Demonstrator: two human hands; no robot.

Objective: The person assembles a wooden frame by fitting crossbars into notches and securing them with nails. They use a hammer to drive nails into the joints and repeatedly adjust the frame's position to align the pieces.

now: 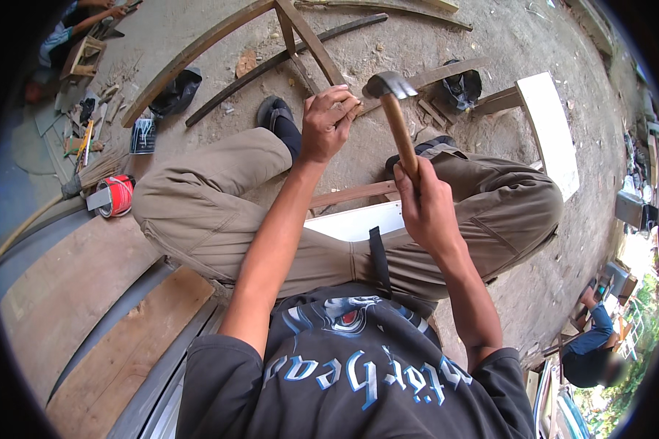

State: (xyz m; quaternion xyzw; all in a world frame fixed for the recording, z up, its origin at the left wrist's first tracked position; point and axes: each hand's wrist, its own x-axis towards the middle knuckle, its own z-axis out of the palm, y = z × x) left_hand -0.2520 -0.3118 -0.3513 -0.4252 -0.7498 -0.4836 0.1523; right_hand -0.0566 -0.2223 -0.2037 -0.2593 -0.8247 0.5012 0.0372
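Note:
My right hand (pixel 427 211) is wrapped round the wooden handle of a claw hammer (pixel 400 132). Its metal head is raised near my left hand (pixel 331 123). The left fingers are closed at the lower end of a brown wooden frame (pixel 315 48), where its slanting bar meets a long wooden strip (pixel 436 75). Whether a nail is also pinched there is too small to tell. Below, between my legs, a white panel (pixel 362 222) lies beside a reddish-brown wooden bar (pixel 353 195).
Black plastic bags (pixel 461 86) stand on the dirt ground, alongside a white board (pixel 553 135) on a wooden piece. A red can (pixel 114 196), a broom (pixel 88 175) and curved planks (pixel 77 289) lie to my left. Other people are at upper left and lower right.

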